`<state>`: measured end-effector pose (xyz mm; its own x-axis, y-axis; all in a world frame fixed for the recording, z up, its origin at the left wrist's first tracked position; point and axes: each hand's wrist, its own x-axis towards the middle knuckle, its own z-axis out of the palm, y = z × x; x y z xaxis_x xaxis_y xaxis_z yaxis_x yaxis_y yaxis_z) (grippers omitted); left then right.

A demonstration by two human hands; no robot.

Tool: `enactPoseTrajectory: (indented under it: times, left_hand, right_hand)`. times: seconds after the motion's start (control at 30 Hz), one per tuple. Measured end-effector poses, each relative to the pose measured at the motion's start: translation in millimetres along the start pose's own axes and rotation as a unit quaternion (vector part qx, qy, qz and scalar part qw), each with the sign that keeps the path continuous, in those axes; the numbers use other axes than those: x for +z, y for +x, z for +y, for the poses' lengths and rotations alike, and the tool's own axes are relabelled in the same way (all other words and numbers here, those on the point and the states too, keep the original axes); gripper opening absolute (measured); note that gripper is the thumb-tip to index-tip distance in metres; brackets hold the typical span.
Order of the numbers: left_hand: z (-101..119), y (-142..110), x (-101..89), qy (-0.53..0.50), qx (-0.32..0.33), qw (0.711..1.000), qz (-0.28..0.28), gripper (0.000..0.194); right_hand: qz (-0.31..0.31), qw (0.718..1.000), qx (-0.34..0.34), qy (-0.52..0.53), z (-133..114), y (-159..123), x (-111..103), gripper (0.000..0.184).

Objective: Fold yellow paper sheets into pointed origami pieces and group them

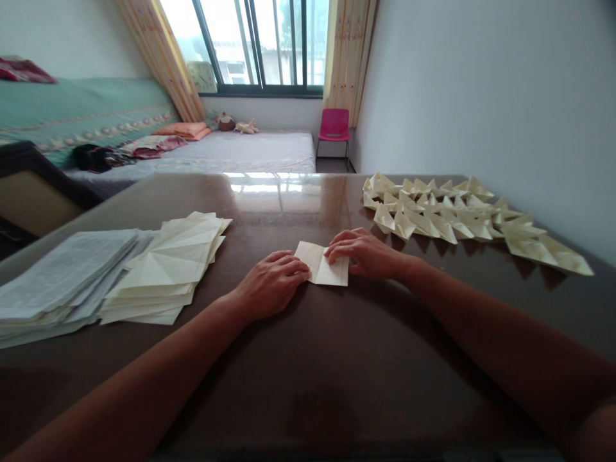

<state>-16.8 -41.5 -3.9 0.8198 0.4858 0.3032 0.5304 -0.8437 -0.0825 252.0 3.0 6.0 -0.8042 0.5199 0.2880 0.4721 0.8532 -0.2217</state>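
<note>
A small cream sheet of folded paper (332, 274) lies on the table in front of me, with a crease down its middle. My left hand (276, 282) rests at its left edge, fingers together and closed on that side of the paper. From the right, my right hand (363, 253) grips the other side, its fingertips on the upper face near the crease and its thumb by the right edge. Left of my hands is a fanned stack of creased cream sheets (168, 260).
Stacked printed grey paper (72, 269) lies at the far left of the glossy brown table (308, 378). Rows of folded paper boats (433, 212) stand at the back right, by the wall. Beyond the table are a bed (283, 147) and a pink chair (333, 125).
</note>
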Motion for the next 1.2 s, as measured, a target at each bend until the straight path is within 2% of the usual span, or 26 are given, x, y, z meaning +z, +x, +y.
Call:
enactPoseTrajectory:
  times: [0.13, 0.23, 0.37, 0.47, 0.6, 0.7, 0.77, 0.8, 0.87, 0.9, 0.93, 1.03, 1.13, 1.2]
  left_hand:
    - [1, -1, 1.5, 0.003, -0.002, 1.000, 0.006, 0.030]
    - [2, -1, 2.6, -0.007, -0.025, 0.998, 0.059, 0.032]
    - [11, 0, -1.2, -0.114, -0.042, 0.983, 0.138, 0.050]
    - [19, 2, -3.5, -0.159, -0.040, 0.974, 0.157, 0.055]
    - [22, 4, -3.6, 0.001, -0.037, 0.977, 0.208, 0.045]
    - [21, 5, -4.8, 0.082, 0.047, 0.969, 0.230, 0.035]
    - [20, 6, -5.0, 0.082, 0.105, 0.971, 0.200, 0.026]
    - [19, 7, -4.5, 0.084, 0.105, 0.975, 0.179, 0.022]
    - [17, 7, -2.2, 0.104, 0.047, 0.983, 0.146, 0.018]
    - [15, 7, -0.8, 0.116, 0.007, 0.984, 0.134, 0.018]
    - [14, 7, 0.7, 0.125, -0.029, 0.984, 0.124, 0.019]
    - [13, 7, 2.9, 0.123, -0.104, 0.981, 0.111, 0.020]
    - [13, 8, 1.6, 0.119, -0.134, 0.978, 0.110, 0.018]
    - [14, 9, -0.3, 0.126, -0.142, 0.976, 0.110, 0.019]
  right_hand:
    - [-0.021, 0.999, -0.044, -0.010, -5, 1, -10, 0.019]
    - [0.006, 0.998, -0.049, 0.043, -10, 4, -14, 0.019]
    - [0.046, 0.983, 0.006, 0.175, -17, 6, -24, 0.026]
    - [0.019, 0.965, 0.057, 0.257, -18, 6, -30, 0.030]
    - [-0.063, 0.952, 0.039, 0.296, -15, 6, -21, 0.030]
    - [-0.088, 0.949, 0.021, 0.303, -14, 9, -7, 0.041]
    - [-0.025, 0.961, 0.040, 0.274, -15, 11, 0, 0.044]
    - [0.027, 0.967, 0.053, 0.248, -17, 12, 1, 0.042]
    - [0.126, 0.973, 0.058, 0.185, -22, 14, 1, 0.038]
    - [0.149, 0.975, 0.043, 0.158, -26, 14, -1, 0.037]
    - [0.151, 0.979, 0.018, 0.133, -30, 14, -3, 0.040]
    - [0.096, 0.993, -0.057, 0.047, -42, 13, -3, 0.052]
    - [0.057, 0.994, -0.079, -0.048, -48, 10, 5, 0.048]
    - [0.054, 0.991, -0.086, -0.089, -49, 9, 10, 0.045]
